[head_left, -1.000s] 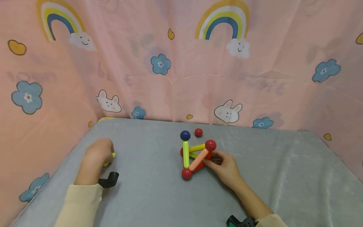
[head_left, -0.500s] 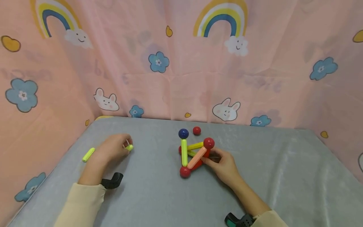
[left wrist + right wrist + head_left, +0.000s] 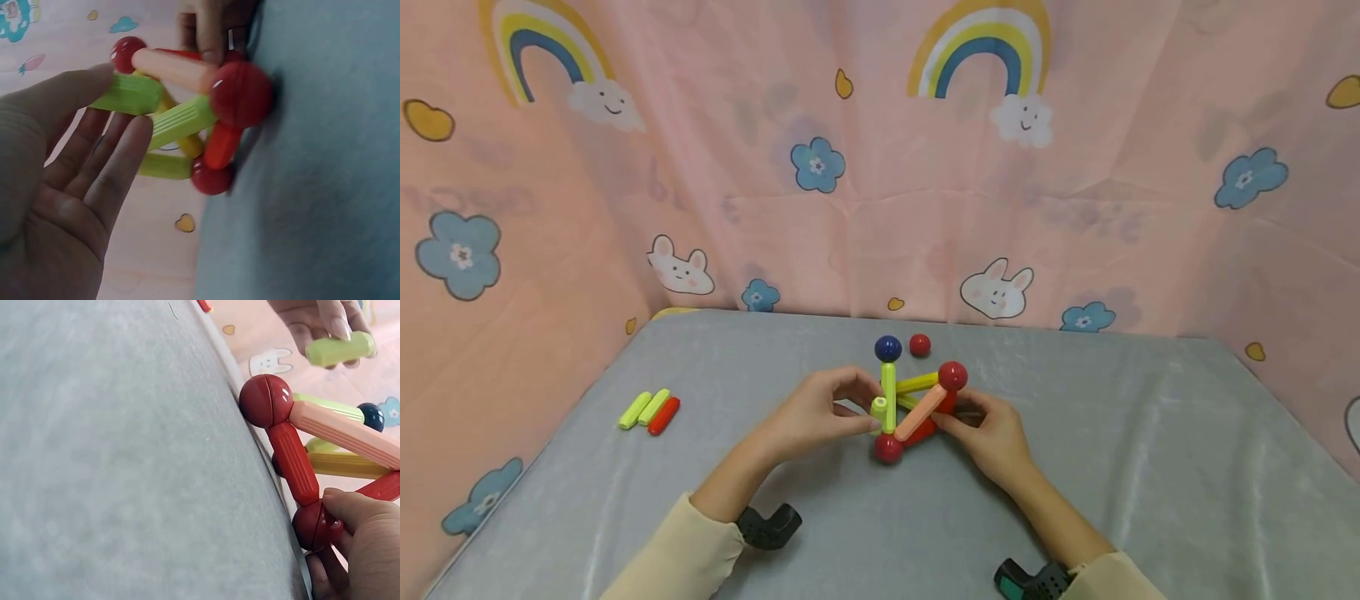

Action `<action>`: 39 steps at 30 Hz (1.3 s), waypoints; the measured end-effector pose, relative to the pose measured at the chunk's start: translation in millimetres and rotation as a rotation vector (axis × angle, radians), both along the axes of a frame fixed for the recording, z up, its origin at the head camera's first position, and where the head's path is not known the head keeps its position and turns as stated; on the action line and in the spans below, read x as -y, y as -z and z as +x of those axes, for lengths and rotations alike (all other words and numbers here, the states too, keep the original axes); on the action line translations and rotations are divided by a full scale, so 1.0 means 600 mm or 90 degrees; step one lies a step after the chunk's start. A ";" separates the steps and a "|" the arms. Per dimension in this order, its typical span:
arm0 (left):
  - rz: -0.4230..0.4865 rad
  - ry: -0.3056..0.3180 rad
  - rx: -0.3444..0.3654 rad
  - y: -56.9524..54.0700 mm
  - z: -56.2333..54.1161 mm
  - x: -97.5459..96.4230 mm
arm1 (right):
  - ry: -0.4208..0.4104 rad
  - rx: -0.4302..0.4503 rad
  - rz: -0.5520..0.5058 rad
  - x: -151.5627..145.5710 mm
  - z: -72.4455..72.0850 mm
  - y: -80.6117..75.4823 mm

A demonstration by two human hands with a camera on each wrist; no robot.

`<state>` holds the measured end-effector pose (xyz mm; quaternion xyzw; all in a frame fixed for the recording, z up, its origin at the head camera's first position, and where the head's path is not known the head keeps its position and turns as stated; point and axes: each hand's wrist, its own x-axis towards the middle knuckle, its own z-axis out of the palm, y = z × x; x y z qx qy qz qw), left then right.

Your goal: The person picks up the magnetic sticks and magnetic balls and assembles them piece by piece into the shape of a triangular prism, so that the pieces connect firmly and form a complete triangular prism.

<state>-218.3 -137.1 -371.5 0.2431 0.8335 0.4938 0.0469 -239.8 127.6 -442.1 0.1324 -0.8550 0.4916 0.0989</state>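
Ball-and-stick frame [image 3: 920, 414] on grey tabletop [image 3: 985, 525], between both hands. Foremost, right hand [image 3: 992, 435]: thumb and fingers pinching red corner ball [image 3: 308, 528] at the base; if twisted or let slip, possible parting of the joint there and skewing of the whole frame. Slightly beyond, left hand [image 3: 820, 414]: loose green stick [image 3: 134, 95] pinched by thumb and fingertips, off the table, just beside upright green stick [image 3: 889, 404] but apart from it. Chief hazard, in judgement: a brush of fingers or stick against that upright, with consequent loss of blue ball [image 3: 888, 348], seemingly carried on it alone. Also possible, if magnetic: a snap onto the wrong joint through too close an approach.

Appearance, front to back: glossy red front ball [image 3: 889, 450], seamed round the middle; ribbed red stick [image 3: 292, 461] along the base; salmon stick [image 3: 175, 70] sloping up to upper red ball [image 3: 952, 376]; yellow stick [image 3: 919, 382] behind. Well to the left, three spare sticks [image 3: 654, 407], side by side. Beyond the frame, lone red ball [image 3: 920, 345], liable to roll if bumped. Rearmost, pink printed curtain [image 3: 895, 233].
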 end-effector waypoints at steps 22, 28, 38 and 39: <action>0.062 -0.055 -0.016 0.048 0.002 -0.034 | 0.006 -0.015 -0.003 -0.004 0.000 -0.001; 0.066 -0.102 -0.051 0.053 -0.001 -0.034 | 0.016 -0.053 0.015 -0.004 0.002 -0.003; 0.113 -0.162 -0.046 0.072 -0.009 -0.026 | -0.219 0.095 0.052 -0.042 -0.014 -0.030; 0.117 -0.165 -0.042 0.075 -0.009 -0.026 | -0.248 0.126 0.051 -0.051 -0.019 -0.034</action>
